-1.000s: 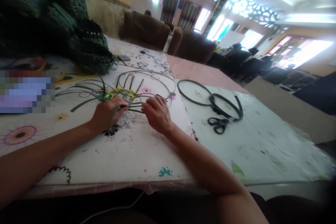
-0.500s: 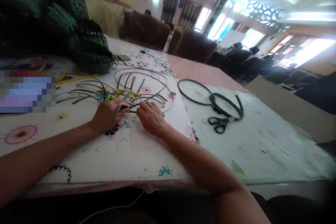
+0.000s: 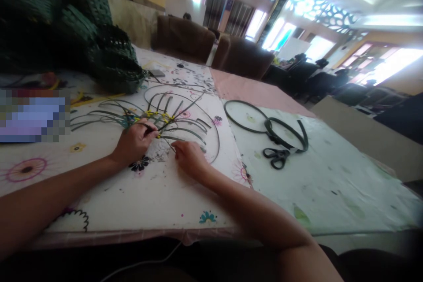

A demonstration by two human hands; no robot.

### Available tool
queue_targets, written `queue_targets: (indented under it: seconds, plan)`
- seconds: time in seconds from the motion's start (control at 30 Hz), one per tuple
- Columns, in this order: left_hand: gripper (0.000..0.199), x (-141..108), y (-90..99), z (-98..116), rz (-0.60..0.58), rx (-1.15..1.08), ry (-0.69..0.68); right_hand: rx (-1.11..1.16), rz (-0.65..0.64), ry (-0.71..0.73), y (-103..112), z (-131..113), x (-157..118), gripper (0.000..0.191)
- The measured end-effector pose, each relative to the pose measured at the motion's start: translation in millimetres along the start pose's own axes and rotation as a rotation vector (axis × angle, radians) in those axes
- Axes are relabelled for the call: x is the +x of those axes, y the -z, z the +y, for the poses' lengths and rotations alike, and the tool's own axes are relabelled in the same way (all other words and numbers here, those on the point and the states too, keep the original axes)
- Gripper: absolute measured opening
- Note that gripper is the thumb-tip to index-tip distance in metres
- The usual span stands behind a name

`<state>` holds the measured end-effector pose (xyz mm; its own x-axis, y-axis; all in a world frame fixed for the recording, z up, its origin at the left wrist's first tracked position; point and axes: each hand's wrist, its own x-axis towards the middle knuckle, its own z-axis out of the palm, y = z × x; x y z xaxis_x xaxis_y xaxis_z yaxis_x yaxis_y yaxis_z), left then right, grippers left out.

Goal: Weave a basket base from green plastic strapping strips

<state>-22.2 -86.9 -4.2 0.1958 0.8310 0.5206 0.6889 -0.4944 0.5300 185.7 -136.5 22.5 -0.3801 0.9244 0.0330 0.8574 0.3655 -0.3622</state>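
A flat, partly woven piece point(image 3: 161, 118) of dark green strips with yellow ties lies on the table, its loose strip ends fanning out on both sides. My left hand point(image 3: 135, 143) is closed at its near edge, thumb and fingers pinching a dark strip there. To the right, my right hand point(image 3: 191, 157) has its fingers pinched together on a thin strip point(image 3: 168, 142) that runs toward the left fingertips. A long thin strip loops over and behind the woven piece. The fingers partly cover the near edge.
Black-handled scissors point(image 3: 276, 157) lie at right, touching a coiled dark strip point(image 3: 287, 136); a dark hoop point(image 3: 246, 130) overlaps the coil. Dark green woven baskets point(image 3: 115, 64) are piled at back left. Brown chairs point(image 3: 185, 39) stand beyond the flowered tablecloth point(image 3: 132, 211).
My right hand has moved slightly down and now pulls a thin strip. My left hand has shifted slightly left. The looped strip behind the woven piece has changed shape.
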Motion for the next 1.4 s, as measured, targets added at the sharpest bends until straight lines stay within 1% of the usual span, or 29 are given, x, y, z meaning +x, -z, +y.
queue_targets:
  seconds: [0.1,0.17,0.23,0.3,0.33,0.4,0.43,0.5,0.6,0.67,0.73,0.83,0.93,1.0,1.07,1.17,1.2,1.27,1.3,1.4]
  plan:
    - [0.025,1.8,2.1,1.0,0.024,-0.036,0.016,0.017,0.044,-0.016,-2.8,-2.2,-2.2,0.029]
    - [0.026,1.8,3.2,1.4,0.034,-0.051,0.013,0.041,0.101,-0.032,-8.2,-1.1,-1.8,0.034]
    - [0.026,1.5,4.4,1.3,0.029,-0.064,0.007,0.139,0.17,-0.064,-15.6,5.3,2.4,0.043]
    - [0.027,1.5,5.4,0.5,0.018,-0.076,0.014,0.313,0.23,-0.07,-23.3,16.4,10.2,0.048]
    - [0.028,1.7,5.7,-0.2,0.009,-0.084,0.016,0.416,0.254,-0.046,-26.7,22.6,14.6,0.048]
    - [0.028,2.0,5.5,-1.5,-0.029,-0.101,0.011,0.596,0.29,0.054,-31.9,33.7,22.3,0.043]
    - [0.027,1.9,5.0,-2.1,-0.049,-0.109,0.001,0.657,0.308,0.111,-33.3,37.7,25.0,0.038]
    - [0.025,0.6,3.2,-2.5,-0.084,-0.12,-0.027,0.698,0.34,0.218,-33.9,42.0,27.5,0.028]
    - [0.021,-3.5,-0.2,-1.5,-0.124,-0.143,-0.077,0.613,0.398,0.346,-30.2,41.1,26.4,0.017]
    - [0.02,-6.7,-1.8,-0.3,-0.161,-0.143,-0.142,0.509,0.434,0.405,-26.9,38.2,24.7,0.016]
    - [0.019,-9.1,-2.5,1.1,-0.189,-0.084,-0.219,0.357,0.443,0.445,-24.6,34.7,23.1,0.02]
    - [0.02,-11.3,-2.0,3.8,-0.216,0.078,-0.309,0.121,0.435,0.488,-23.6,29.2,21.2,0.03]
    - [0.017,-12.7,-2.1,6.9,-0.249,0.135,-0.359,0.037,0.457,0.481,-24.1,24.6,20.4,0.037]
    - [0.02,-12.9,-3.7,8.1,-0.245,0.09,-0.36,0.035,0.462,0.482,-23.6,22.7,20.7,0.038]
    - [0.027,-11.8,-5.8,8.0,-0.226,0.011,-0.337,0.042,0.441,0.484,-21.7,21.9,21.9,0.035]
    - [0.036,-7.8,-6.7,6.0,-0.209,-0.094,-0.288,0.063,0.388,0.426,-18.1,22.2,24.3,0.016]
    - [0.038,-6.2,-6.0,5.2,-0.211,-0.114,-0.268,0.065,0.359,0.401,-17.3,22.5,24.9,0.018]
    - [0.043,-3.7,-3.8,4.1,-0.217,-0.138,-0.229,0.03,0.289,0.372,-16.5,22.7,25.9,0.031]
    - [0.044,-3.0,-2.7,3.8,-0.222,-0.149,-0.212,-0.008,0.251,0.369,-16.5,22.4,26.2,0.033]
    - [0.042,-3.0,-1.2,3.0,-0.234,-0.185,-0.174,-0.138,0.194,0.378,-16.6,21.0,26.6,0.018]
